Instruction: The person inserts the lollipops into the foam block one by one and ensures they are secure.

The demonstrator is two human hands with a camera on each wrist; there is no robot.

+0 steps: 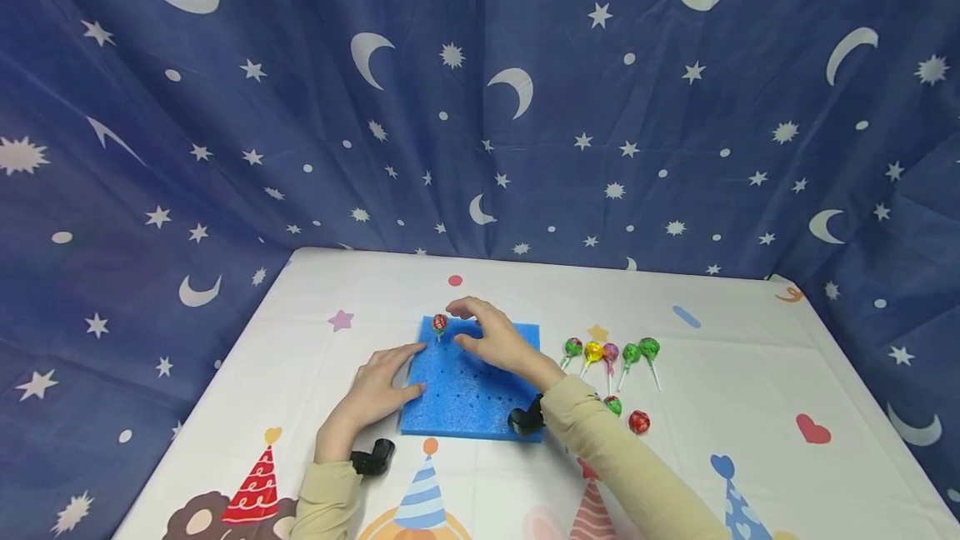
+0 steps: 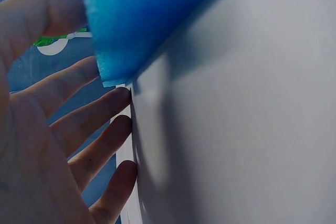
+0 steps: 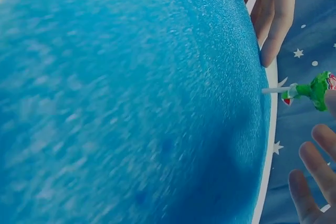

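A blue foam board (image 1: 465, 415) lies on the table, dotted with small holes. Near its back left corner a lollipop (image 1: 439, 323) with a red and green wrapper stands upright, its white stick meeting the foam in the right wrist view. My right hand (image 1: 498, 340) hovers over the back of the board just right of this lollipop, thumb and fingers spread apart and holding nothing. One fingertip overlaps the candy in the right wrist view. At the board's left edge rests my left hand (image 1: 378, 386), thumb and fingers extended along the foam's side.
Right of the board lies a row of wrapped lollipops: green (image 1: 648, 347), yellow (image 1: 593, 352), pink (image 1: 611, 352) and others. Closer in are a red lollipop (image 1: 639, 422) and a green one (image 1: 612, 405), partly behind the right sleeve. A starry blue curtain (image 1: 555, 148) hangs behind the table.
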